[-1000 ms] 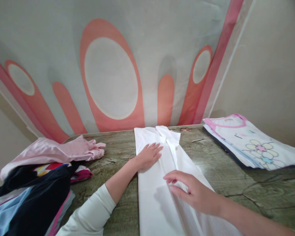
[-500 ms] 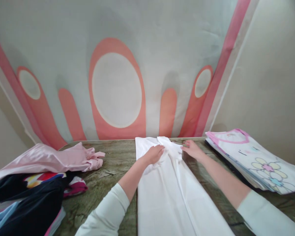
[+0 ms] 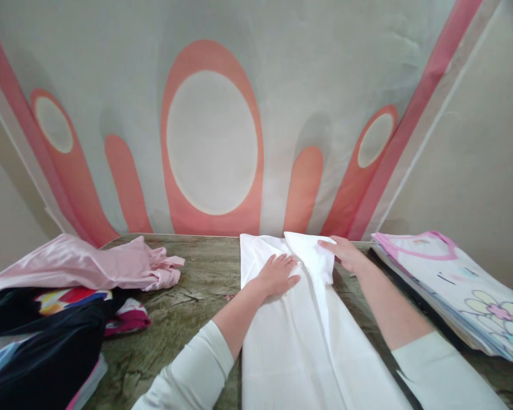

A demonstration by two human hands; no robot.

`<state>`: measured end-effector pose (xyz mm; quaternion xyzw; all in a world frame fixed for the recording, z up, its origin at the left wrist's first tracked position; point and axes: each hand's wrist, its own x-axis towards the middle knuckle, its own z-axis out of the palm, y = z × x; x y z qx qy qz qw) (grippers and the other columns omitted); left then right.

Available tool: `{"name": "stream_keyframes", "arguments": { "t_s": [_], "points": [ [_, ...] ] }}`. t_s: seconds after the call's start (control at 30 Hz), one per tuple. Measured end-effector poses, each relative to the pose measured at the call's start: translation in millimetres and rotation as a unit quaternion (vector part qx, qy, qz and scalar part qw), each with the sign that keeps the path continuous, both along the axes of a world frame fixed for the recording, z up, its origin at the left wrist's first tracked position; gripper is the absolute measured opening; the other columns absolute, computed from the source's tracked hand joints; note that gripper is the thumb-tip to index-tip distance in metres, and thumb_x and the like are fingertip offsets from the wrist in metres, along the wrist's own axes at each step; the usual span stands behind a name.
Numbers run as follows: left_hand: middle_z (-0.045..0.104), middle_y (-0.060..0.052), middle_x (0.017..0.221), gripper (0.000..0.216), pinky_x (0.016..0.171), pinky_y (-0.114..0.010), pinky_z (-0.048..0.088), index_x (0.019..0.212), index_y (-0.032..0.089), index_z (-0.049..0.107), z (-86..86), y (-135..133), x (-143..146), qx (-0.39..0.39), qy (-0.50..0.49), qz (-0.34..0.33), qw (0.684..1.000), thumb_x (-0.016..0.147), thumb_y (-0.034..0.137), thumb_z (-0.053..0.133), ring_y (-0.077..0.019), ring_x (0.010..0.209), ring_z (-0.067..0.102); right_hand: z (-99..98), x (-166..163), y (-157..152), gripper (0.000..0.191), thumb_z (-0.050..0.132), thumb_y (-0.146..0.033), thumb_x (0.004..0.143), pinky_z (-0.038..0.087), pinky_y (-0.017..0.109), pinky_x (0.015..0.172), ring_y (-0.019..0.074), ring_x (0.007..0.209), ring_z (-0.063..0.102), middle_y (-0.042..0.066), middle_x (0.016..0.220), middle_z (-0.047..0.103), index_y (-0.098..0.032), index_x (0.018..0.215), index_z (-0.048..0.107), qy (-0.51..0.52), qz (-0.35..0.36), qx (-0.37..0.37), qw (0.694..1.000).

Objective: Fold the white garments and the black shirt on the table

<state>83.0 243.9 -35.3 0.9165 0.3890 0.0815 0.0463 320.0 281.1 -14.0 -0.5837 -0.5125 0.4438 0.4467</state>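
Note:
A long white garment (image 3: 282, 353) lies lengthwise on the table, its far end close to the table's back edge. My left hand (image 3: 277, 276) rests flat on it, palm down with the fingers spread. At the far right corner, my right hand (image 3: 344, 252) pinches a folded flap of the same cloth between thumb and fingers, and the flap stands slightly raised. Creases run down the cloth from between my hands. What kind of garment it is cannot be made out.
Loosely piled clothes, with a pink garment (image 3: 111, 265) on top and a black one (image 3: 55, 347) below, lie at the left. Folded clothes topped by a white shirt (image 3: 461, 279) with flowers are stacked at the right. A wall (image 3: 282, 85) stands behind the wood-patterned table (image 3: 192, 279).
My right hand has lifted the far right part of the white cloth and turned it over the fingers. My left hand has flattened and spread its fingers. The view has shifted slightly.

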Motion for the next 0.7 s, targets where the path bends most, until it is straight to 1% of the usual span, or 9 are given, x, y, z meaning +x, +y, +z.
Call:
{"name": "stream_keyframes", "arguments": {
  "t_s": [0.1,0.2,0.3,0.33,0.4,0.47,0.5,0.6,0.7],
  "points": [
    [0.031,-0.007,0.144,0.052,0.107,-0.045,0.013,0.135,0.021,0.035,1.9,-1.6,-0.4,-0.006,-0.001,-0.001,1.000,0.091,0.049,0.025,-0.0248,0.133,0.021,15.1,-7.3,-2.5,0.020,0.065,-0.031,0.072,0.049,0.024,0.054,0.0149,0.062,0.062,0.003,0.073,0.068,-0.018,0.085,0.056,0.076,0.006,0.007,0.997],
    [0.033,-0.006,0.143,0.048,0.106,-0.049,0.012,0.132,0.027,0.040,3.4,-3.3,0.0,-0.029,-0.029,-0.012,0.999,0.092,0.048,0.027,-0.0262,0.133,0.023,27.5,-26.1,1.2,0.017,0.064,-0.027,0.073,0.050,0.025,0.056,0.0147,0.060,0.062,0.002,0.071,0.067,-0.019,0.084,0.056,0.133,0.030,0.001,0.991],
    [0.043,-0.004,0.137,0.037,0.106,-0.048,0.013,0.119,0.029,0.055,2.5,0.4,1.9,-0.071,-0.135,-0.007,0.988,0.089,0.043,0.038,-0.0260,0.130,0.030,33.9,-55.5,6.0,0.013,0.063,-0.021,0.074,0.050,0.023,0.055,0.0124,0.056,0.060,0.000,0.066,0.064,-0.018,0.083,0.055,0.169,0.055,-0.010,0.984],
    [0.049,-0.004,0.132,0.032,0.106,-0.044,0.017,0.110,0.027,0.060,1.6,3.7,2.1,-0.093,-0.199,0.017,0.975,0.086,0.039,0.044,-0.0247,0.126,0.036,34.5,-66.1,6.3,0.012,0.063,-0.019,0.074,0.050,0.022,0.055,0.0111,0.055,0.059,-0.001,0.065,0.063,-0.018,0.083,0.055,0.176,0.064,-0.015,0.982],
    [0.060,-0.004,0.117,0.023,0.101,-0.034,0.030,0.096,0.023,0.064,-1.1,13.0,0.0,-0.130,-0.324,0.090,0.933,0.084,0.031,0.046,-0.0206,0.113,0.049,34.0,-85.1,3.6,0.010,0.063,-0.016,0.074,0.050,0.021,0.057,0.0097,0.055,0.058,-0.001,0.065,0.062,-0.017,0.081,0.056,0.183,0.091,-0.028,0.978],
    [0.065,-0.005,0.103,0.025,0.091,-0.028,0.040,0.092,0.019,0.062,-4.4,24.6,-5.8,-0.138,-0.400,0.171,0.890,0.086,0.024,0.038,-0.0173,0.099,0.057,32.5,-97.3,-4.2,0.007,0.062,-0.015,0.075,0.052,0.024,0.063,0.0108,0.060,0.060,0.002,0.068,0.063,-0.015,0.079,0.057,0.184,0.130,-0.049,0.973],
    [0.065,-0.005,0.100,0.028,0.087,-0.028,0.042,0.094,0.018,0.060,-6.3,30.4,-9.7,-0.131,-0.416,0.204,0.876,0.087,0.022,0.033,-0.0164,0.096,0.058,31.9,-99.9,-9.9,0.007,0.062,-0.015,0.075,0.052,0.025,0.065,0.0120,0.064,0.061,0.004,0.071,0.064,-0.014,0.079,0.057,0.181,0.148,-0.059,0.971],
    [0.064,-0.007,0.098,0.029,0.081,-0.027,0.044,0.101,0.016,0.053,-11.8,44.4,-19.7,-0.116,-0.441,0.278,0.845,0.091,0.026,0.026,-0.0154,0.092,0.059,32.4,-95.3,-34.8,0.010,0.060,-0.016,0.077,0.051,0.026,0.066,0.0132,0.071,0.061,0.004,0.078,0.064,-0.014,0.086,0.057,0.102,0.175,-0.049,0.978],
    [0.064,-0.007,0.090,0.029,0.071,-0.026,0.046,0.104,0.016,0.048,-15.1,49.6,-21.8,-0.119,-0.445,0.304,0.834,0.089,0.038,0.039,-0.0156,0.079,0.062,34.6,-82.7,-72.8,0.007,0.057,-0.019,0.078,0.045,0.024,0.058,0.0111,0.062,0.056,0.000,0.070,0.059,-0.015,0.084,0.056,-0.082,0.204,0.007,0.975]
  ]
}}
